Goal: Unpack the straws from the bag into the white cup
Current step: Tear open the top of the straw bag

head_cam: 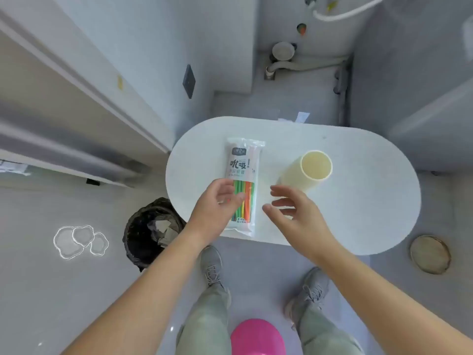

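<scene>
A clear plastic bag of coloured straws point(243, 185) lies flat on the white oval table point(358, 216), with green, orange and yellow straws showing in its lower half. The cream-white cup point(305, 174) stands upright to the bag's right, and nothing shows inside it. My left hand point(217, 206) hovers over the bag's lower left edge with fingers apart, partly covering it. My right hand point(291, 211) is spread just right of the bag and in front of the cup, holding nothing.
A black bin point(151, 231) with paper scraps stands on the floor left of the table. A round floor drain cover point(430, 253) lies at the right. My legs and grey shoes point(212, 265) are under the near table edge, with a pink object point(257, 338) below.
</scene>
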A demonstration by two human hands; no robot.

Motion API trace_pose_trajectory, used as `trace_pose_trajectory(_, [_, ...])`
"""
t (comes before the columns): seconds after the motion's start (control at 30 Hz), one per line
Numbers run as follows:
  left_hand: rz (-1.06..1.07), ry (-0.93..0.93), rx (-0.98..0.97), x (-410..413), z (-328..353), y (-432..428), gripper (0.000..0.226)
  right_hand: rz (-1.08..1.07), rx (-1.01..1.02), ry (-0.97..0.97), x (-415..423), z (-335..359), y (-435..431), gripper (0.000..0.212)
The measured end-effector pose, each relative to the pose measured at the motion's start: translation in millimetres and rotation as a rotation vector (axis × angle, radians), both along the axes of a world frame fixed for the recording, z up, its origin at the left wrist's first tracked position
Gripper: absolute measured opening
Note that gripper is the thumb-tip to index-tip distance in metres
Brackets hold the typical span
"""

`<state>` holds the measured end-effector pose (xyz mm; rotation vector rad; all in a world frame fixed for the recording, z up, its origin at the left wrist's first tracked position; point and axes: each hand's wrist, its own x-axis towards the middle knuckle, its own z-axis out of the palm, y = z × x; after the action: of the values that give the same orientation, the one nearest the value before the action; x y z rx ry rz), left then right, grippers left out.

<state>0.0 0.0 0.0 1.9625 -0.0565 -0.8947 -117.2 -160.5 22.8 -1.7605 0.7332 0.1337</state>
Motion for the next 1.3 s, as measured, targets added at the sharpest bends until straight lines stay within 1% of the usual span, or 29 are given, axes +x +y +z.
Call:
trace_pose_trajectory(0.13, [-0.039,-0.044,0.026,9,-68,7,0.032,-0.006,0.005,0.046,12,-71,11,0.039])
trace_pose_trajectory(0.23, [-0.055,-0.151,0.067,13,-117,16,0.027,0.001,-0.029,0.029,20,-124,15,0.040])
trace_pose_trajectory(0.3, [-0.055,-0.230,0.096,18,-141,19,0.033,-0.005,-0.060,0.004,27,-151,14,0.040])
trace_pose_trajectory(0.4, [-0.047,-0.295,0.108,27,-167,18,0.047,-0.030,-0.116,-0.062,39,-179,10,0.043])
trace_pose_trajectory(0.5, [-0.043,-0.354,0.094,28,-185,13,0.045,-0.081,-0.161,-0.119,46,-198,9,0.049])
trace_pose_trajectory(0.6, [-0.013,-0.435,0.092,30,-199,7,0.048,-0.137,-0.131,-0.133,50,-212,7,0.050])
trace_pose_trajectory(0.67, [0.044,-0.443,0.064,33,-206,4,0.050,-0.178,-0.067,-0.155,49,-218,6,0.053])
trace_pose_trajectory(0.77, [0.138,-0.396,-0.024,38,-216,1,0.050,-0.223,0.081,-0.207,49,-225,9,0.061])
trace_pose_trajectory(0.83, [0.159,-0.380,-0.065,36,-219,1,0.055,-0.195,0.159,-0.219,45,-229,10,0.069])
trace_pose_trajectory(0.93, [0.176,-0.366,-0.132,28,-217,3,0.064,-0.159,0.228,-0.221,34,-233,10,0.088])
trace_pose_trajectory(1.0, [0.166,-0.361,-0.171,18,-212,6,0.063,-0.151,0.281,-0.245,26,-230,12,0.094])
trace_pose_trajectory(1.1, [0.129,-0.339,-0.280,-2,-199,13,0.065,-0.158,0.258,-0.289,17,-218,15,0.091])
trace_pose_trajectory(1.2, [0.108,-0.347,-0.358,-25,-182,31,0.068,-0.095,0.216,-0.345,4,-196,21,0.082])
trace_pose_trajectory(1.3, [0.062,-0.367,-0.413,-52,-160,52,0.056,-0.095,0.210,-0.456,-20,-163,29,0.080])
